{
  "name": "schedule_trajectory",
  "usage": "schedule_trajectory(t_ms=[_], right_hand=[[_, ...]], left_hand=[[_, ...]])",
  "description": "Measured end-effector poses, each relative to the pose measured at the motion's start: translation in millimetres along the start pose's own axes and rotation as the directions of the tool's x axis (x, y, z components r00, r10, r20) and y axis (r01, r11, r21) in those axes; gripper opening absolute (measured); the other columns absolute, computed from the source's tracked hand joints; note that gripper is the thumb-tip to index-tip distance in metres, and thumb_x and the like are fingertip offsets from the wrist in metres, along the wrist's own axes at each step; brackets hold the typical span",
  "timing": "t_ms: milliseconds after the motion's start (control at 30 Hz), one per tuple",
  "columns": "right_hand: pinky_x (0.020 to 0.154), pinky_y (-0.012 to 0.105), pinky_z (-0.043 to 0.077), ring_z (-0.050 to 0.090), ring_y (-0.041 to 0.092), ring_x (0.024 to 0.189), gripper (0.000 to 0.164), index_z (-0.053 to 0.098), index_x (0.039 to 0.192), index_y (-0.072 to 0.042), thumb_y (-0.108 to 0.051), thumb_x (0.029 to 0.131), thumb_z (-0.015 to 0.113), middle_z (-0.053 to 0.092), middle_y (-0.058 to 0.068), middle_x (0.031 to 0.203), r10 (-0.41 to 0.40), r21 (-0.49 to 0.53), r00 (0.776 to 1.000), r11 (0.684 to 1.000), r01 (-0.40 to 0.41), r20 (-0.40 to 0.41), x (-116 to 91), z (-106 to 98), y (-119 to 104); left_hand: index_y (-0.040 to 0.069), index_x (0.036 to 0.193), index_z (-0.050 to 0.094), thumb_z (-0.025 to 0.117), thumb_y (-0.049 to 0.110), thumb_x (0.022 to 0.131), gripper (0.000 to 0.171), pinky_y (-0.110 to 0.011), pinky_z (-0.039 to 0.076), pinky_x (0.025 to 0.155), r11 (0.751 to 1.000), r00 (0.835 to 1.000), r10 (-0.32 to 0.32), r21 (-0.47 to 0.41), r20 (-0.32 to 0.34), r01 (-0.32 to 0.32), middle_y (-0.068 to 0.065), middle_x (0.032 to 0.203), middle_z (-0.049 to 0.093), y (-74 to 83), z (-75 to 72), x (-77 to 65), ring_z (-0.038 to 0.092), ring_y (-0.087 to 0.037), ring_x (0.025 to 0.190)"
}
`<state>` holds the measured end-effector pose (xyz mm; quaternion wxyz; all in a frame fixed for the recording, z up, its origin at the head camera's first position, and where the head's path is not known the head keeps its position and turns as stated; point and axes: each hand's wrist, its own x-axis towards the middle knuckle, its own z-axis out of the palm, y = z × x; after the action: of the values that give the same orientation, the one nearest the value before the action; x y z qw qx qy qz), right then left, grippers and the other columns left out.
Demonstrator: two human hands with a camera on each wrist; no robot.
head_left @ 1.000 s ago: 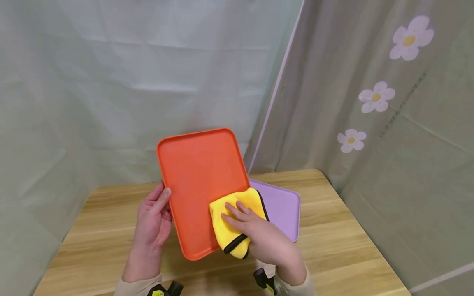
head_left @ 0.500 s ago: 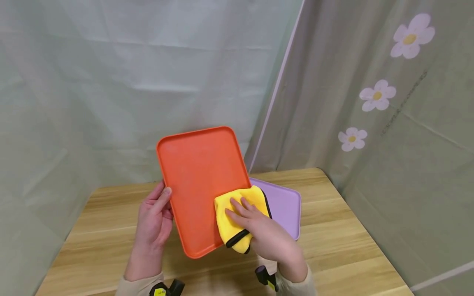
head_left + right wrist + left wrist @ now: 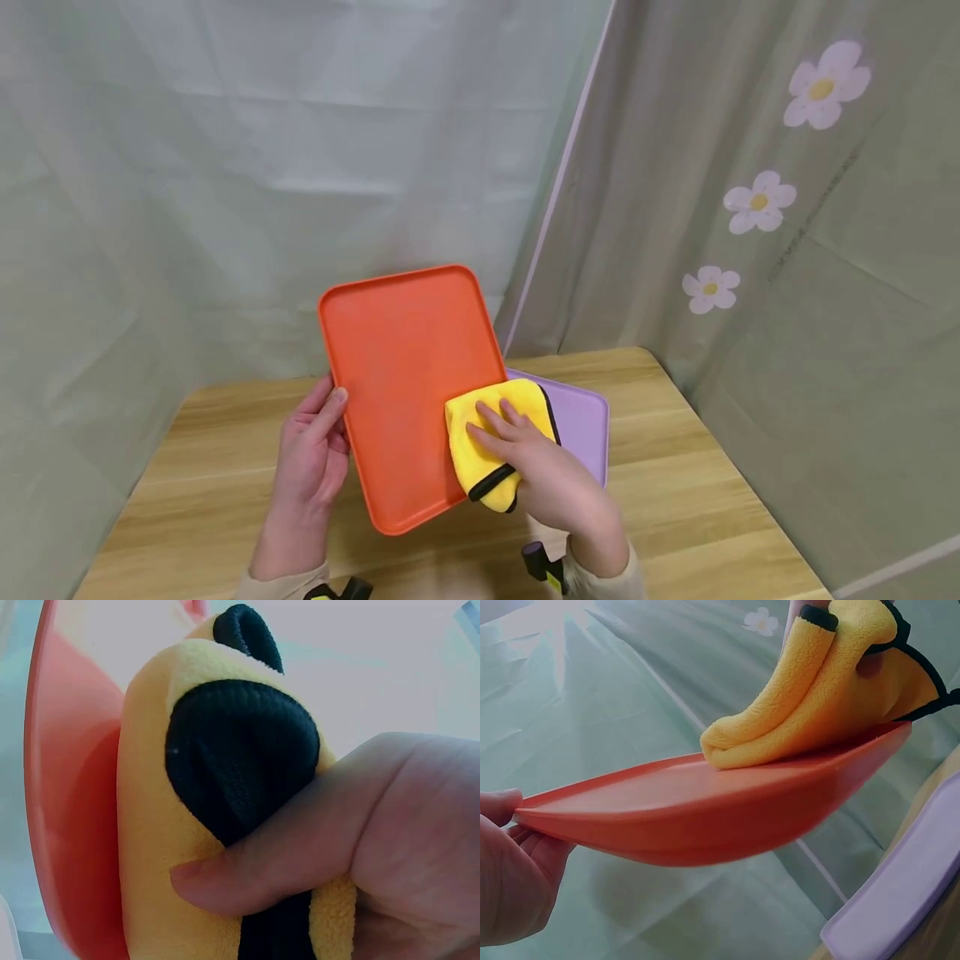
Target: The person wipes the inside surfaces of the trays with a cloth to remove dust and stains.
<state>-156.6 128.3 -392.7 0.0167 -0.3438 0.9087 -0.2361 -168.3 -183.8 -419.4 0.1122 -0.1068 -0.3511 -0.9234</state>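
Above the wood-grain surface point(image 3: 675, 492), an orange rectangular tray point(image 3: 401, 358) is held up at a tilt; the left hand point(image 3: 306, 457) grips its left rim, thumb on top and fingers beneath; across from it, the right hand point(image 3: 551, 477) holds a folded yellow cloth point(image 3: 467, 433) with black edging point(image 3: 492, 481) against the tray's lower right part, fingers spread over the fabric and, from the right wrist view, thumb clamped on the folds; a lilac tray point(image 3: 588, 425) lies on the surface, partly hidden by the cloth and the orange tray; white daisies point(image 3: 759, 202) dot the curtain point(image 3: 877, 350) on the right.
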Motion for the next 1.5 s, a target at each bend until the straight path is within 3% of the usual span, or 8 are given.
schedule_trajectory(t_ms=[67,267,367,500,800,1000,1233,1500], right_hand=[[0.112,0.050,0.049,0.014,0.029,0.163,0.101,0.044,0.165,-0.024,0.028,0.079,0.039,0.026,-0.004,0.175,-0.003,0.002,1.000,1.000,0.003,0.012,0,0,0],[0.117,0.052,0.045,0.014,0.033,0.163,0.103,0.040,0.167,-0.023,0.030,0.078,0.043,0.024,-0.001,0.176,-0.018,-0.017,0.999,1.000,0.019,0.029,2,0,-2],[0.093,0.037,0.059,0.014,0.032,0.163,0.106,0.038,0.168,-0.025,0.030,0.078,0.045,0.023,-0.001,0.176,-0.018,-0.009,0.999,1.000,0.019,0.044,3,1,-3],[0.062,0.022,0.051,0.014,0.030,0.163,0.108,0.036,0.168,-0.029,0.030,0.078,0.045,0.023,-0.004,0.176,-0.026,0.010,0.998,1.000,0.025,0.063,4,5,-2],[0.098,0.038,0.058,0.018,0.032,0.162,0.108,0.035,0.169,-0.024,0.031,0.077,0.044,0.024,0.000,0.175,-0.065,-0.032,0.995,0.997,0.067,0.077,2,6,-6],[0.063,0.016,0.050,0.016,0.034,0.162,0.110,0.032,0.170,-0.027,0.031,0.078,0.048,0.019,0.001,0.177,-0.061,-0.038,0.990,0.997,0.066,0.123,5,10,-17],[0.114,0.040,0.049,0.027,0.037,0.159,0.110,0.035,0.169,-0.027,0.026,0.075,0.063,0.026,0.005,0.175,-0.181,-0.198,0.974,0.958,0.205,0.133,12,18,-30],[0.118,0.040,0.044,0.025,0.034,0.160,0.110,0.038,0.168,-0.026,0.021,0.073,0.069,0.023,0.001,0.176,-0.251,-0.262,0.954,0.921,0.289,0.166,11,28,-41]], left_hand=[[0.007,0.139,0.072,0.048,-0.003,0.112,0.038,-0.032,0.064,0.083,1.000,1.000,-0.001,-0.001,-0.005,0.001,-0.009,0.120,0.079,-0.2,0.0,0.0,0.079,-0.019,0.099],[0.006,0.142,0.069,0.047,-0.003,0.112,0.038,-0.031,0.064,0.082,1.000,1.000,0.005,-0.025,-0.016,-0.006,-0.009,0.120,0.079,-2.9,2.4,2.1,0.079,-0.019,0.099],[0.006,0.144,0.068,0.047,-0.002,0.112,0.039,-0.031,0.064,0.084,0.999,1.000,-0.007,-0.044,-0.019,0.006,-0.009,0.122,0.078,-4.4,3.5,1.3,0.079,-0.019,0.100],[0.008,0.143,0.070,0.049,-0.001,0.112,0.038,-0.030,0.063,0.083,0.999,0.999,-0.018,-0.032,-0.043,0.017,-0.009,0.121,0.079,-5.8,5.3,0.7,0.079,-0.018,0.100],[0.011,0.140,0.072,0.054,0.002,0.111,0.035,-0.028,0.063,0.082,0.997,0.995,-0.050,0.057,-0.084,0.055,-0.006,0.118,0.080,-11.5,16.7,11.6,0.078,-0.015,0.097],[0.011,0.138,0.073,0.059,0.002,0.109,0.033,-0.027,0.063,0.077,0.993,0.991,-0.066,0.090,-0.120,0.077,-0.006,0.113,0.080,-11.5,25.8,19.0,0.078,-0.014,0.091],[0.012,0.143,0.070,0.062,0.005,0.109,0.036,-0.028,0.063,0.082,0.989,0.985,-0.075,0.118,-0.156,0.094,-0.005,0.117,0.080,-9.2,25.0,23.5,0.078,-0.014,0.095],[0.010,0.151,0.063,0.059,0.008,0.110,0.041,-0.031,0.063,0.086,0.983,0.979,-0.089,0.144,-0.181,0.116,-0.003,0.120,0.079,-10.3,20.8,21.5,0.078,-0.014,0.100]])
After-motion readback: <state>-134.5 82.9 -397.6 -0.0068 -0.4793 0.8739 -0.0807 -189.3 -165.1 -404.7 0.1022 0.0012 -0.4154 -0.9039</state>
